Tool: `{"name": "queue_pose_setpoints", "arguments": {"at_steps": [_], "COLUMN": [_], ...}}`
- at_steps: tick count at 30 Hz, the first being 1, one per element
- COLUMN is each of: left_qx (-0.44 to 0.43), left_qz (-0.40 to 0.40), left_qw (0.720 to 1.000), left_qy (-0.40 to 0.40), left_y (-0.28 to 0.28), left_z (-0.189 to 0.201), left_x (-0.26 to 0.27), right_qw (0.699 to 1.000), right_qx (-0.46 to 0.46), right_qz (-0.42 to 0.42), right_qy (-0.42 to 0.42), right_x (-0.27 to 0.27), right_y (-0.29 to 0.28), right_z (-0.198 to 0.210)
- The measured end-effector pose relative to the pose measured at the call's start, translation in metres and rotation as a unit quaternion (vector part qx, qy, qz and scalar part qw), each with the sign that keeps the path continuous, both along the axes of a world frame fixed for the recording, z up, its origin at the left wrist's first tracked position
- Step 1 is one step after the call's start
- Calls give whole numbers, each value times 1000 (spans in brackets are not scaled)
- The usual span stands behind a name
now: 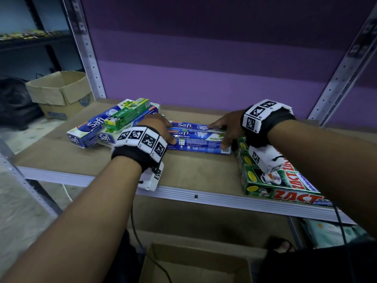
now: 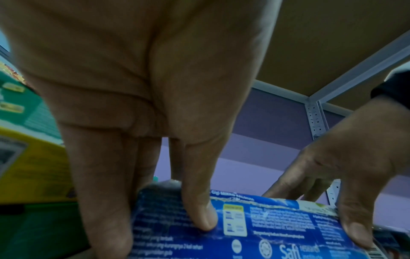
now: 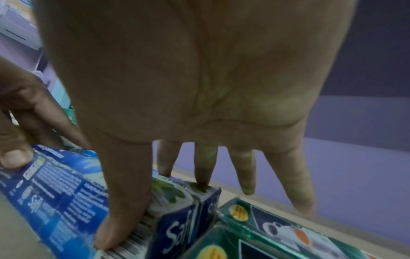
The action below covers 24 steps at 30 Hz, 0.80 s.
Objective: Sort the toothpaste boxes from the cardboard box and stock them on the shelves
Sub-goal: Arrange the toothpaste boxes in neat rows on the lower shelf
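While both hands [image 1: 195, 129] grip it, Safi pack [image 1: 199, 139] lies shelved.

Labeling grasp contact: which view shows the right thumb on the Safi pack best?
Right wrist view: the right hand presses its thumb on the barcode end of the Safi pack, close and unblocked. Left wrist view shows that thumb at the pack's far end, small and blurred. Head view shows only the back of the hand; contact is mostly hidden.
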<state>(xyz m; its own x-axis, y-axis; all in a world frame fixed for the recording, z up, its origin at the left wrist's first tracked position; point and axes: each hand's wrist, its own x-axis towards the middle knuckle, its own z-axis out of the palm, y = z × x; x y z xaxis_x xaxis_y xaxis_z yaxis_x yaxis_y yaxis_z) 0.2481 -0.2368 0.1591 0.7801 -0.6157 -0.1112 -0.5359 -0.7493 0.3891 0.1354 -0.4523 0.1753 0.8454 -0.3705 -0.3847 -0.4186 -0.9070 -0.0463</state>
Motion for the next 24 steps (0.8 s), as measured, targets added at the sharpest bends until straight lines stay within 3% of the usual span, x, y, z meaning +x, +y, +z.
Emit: {"name": "queue_pose_setpoints", "arguments": {"at_steps": [12,21,24], "left_qx": [-3,-1,1], "left_qz": [-23,-63,-92], "left_qw": [999,998,996], "left_qy": [34,20,-19], "left_y": [-20,-25,-26], "left_z": [1,7,9], "left_x": [12,8,2], "right_qw": [1000,997,997], "right_qx": [-12,-52,-48], "right_qz": [-2,19,16], "right_qy": [-5,-49,-64], "right_x": [10,0,-5], "right_y": [-19,-20,-22], "right_z": [-1,4,4]}}
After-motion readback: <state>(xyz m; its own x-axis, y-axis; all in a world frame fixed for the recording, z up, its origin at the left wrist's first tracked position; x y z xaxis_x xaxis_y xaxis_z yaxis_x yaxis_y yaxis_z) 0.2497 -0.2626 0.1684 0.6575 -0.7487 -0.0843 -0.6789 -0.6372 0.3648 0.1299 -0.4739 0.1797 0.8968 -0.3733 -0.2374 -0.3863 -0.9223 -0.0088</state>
